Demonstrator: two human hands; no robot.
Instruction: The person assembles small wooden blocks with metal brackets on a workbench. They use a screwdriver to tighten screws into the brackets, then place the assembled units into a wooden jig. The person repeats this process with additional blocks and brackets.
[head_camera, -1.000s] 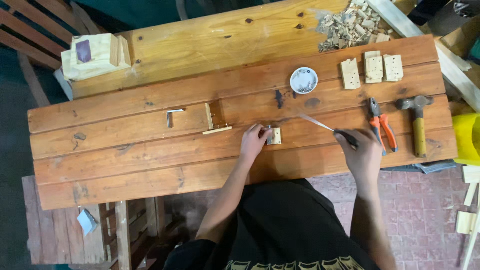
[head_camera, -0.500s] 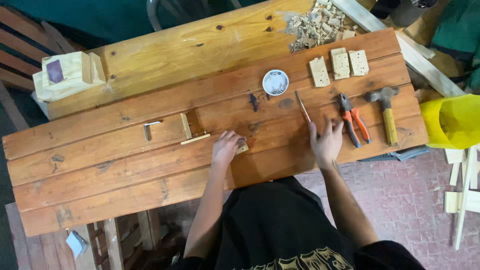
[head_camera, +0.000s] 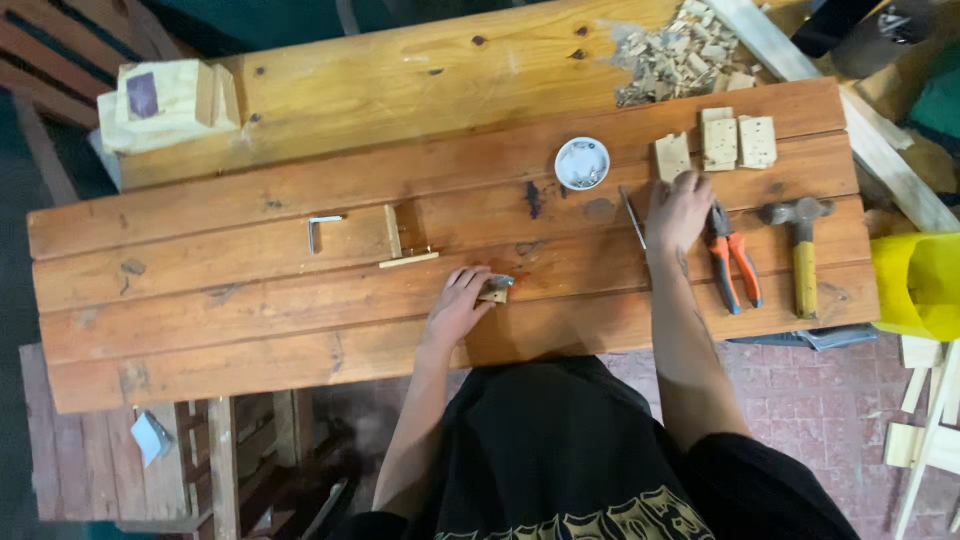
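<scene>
Holding a small wood block (head_camera: 494, 294) flat on the bench, the left hand (head_camera: 458, 308) has its fingers curled over the block's left side. A small metal piece sits on the block, too tiny to make out. The block lies near the middle of the wooden bench (head_camera: 250, 330), on a near plank.

The right hand (head_camera: 680, 208) is stretched far out to the right. Its fingers are spread and rest by a small pale wood piece (head_camera: 672, 156). I cannot tell if it is pinching anything.

What could go wrong? I think the little block could slip, since only one hand holds it while the person reaches away. The right arm could also bump the thin metal tool (head_camera: 632, 218) just left of it, or the orange pliers (head_camera: 732, 256) just right of it, and push them out of place.

Further right lies a hammer (head_camera: 800, 250). Two more pale wood pieces (head_camera: 738, 141) sit side by side at the far edge. A small round white dish (head_camera: 582, 163) is to the left of them. Wood chips (head_camera: 680, 55) are piled further back. Over to the left stand a small wooden jig (head_camera: 400, 238) and a metal bracket (head_camera: 322, 230).
</scene>
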